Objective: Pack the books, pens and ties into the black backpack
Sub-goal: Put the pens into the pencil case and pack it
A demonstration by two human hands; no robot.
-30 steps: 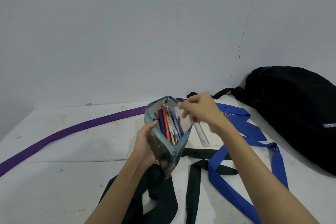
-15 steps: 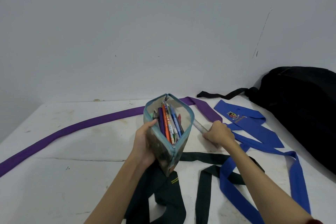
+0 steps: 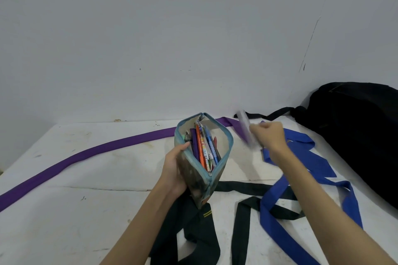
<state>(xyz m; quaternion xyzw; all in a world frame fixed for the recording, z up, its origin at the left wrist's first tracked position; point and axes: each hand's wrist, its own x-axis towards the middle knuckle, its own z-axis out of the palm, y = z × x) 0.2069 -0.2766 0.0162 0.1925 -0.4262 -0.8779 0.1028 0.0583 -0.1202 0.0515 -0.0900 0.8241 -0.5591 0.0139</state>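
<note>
My left hand (image 3: 174,170) grips the open pencil case (image 3: 204,157) full of pens (image 3: 203,146) above the ties (image 3: 301,178), my right hand (image 3: 269,135) clamps a blurred ruler (image 3: 245,130), next it probably goes into the case, backpack (image 3: 355,135) far right.

Matt cloth ties (image 3: 286,196), matt black fabric backpack (image 3: 355,135), scuffed white table (image 3: 64,211)
</note>
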